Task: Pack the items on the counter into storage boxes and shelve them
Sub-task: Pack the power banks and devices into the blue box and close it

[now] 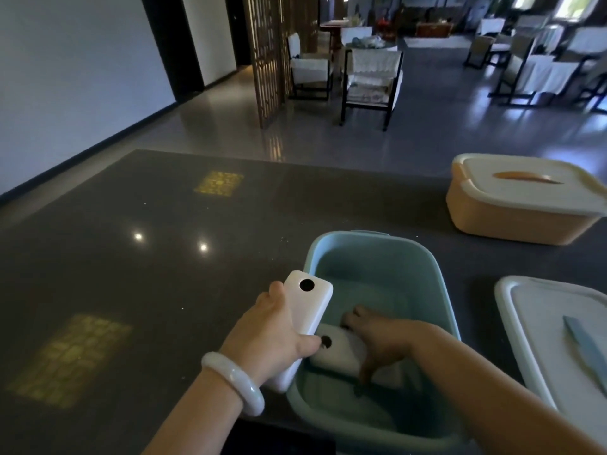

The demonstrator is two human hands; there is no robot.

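- Right below my view, my left hand point(274, 333) grips a white power bank point(303, 318) with fingers curled round its body, thumb along the near side; the device is tilted, its far end raised over the left rim of the blue storage box point(437, 277), its near end outside that rim
- On the same wrist sits a pale bangle point(235, 380)
- My right hand point(382, 339) reaches down inside the blue box, fingers spread and bent over a second white power bank point(338, 353), which lies flat on the box floor near the left wall; fingertips touch its edges, holding it
- Just right of the box, a white lid point(551, 326) with a blue handle strip lies flat on the dark counter point(131, 257)
- Farther back on the right stands an orange storage box point(512, 218) with its white lid on
- Beyond the counter, I see white-cushioned chairs point(371, 77) and a wooden lattice screen point(266, 54), well apart from the work area
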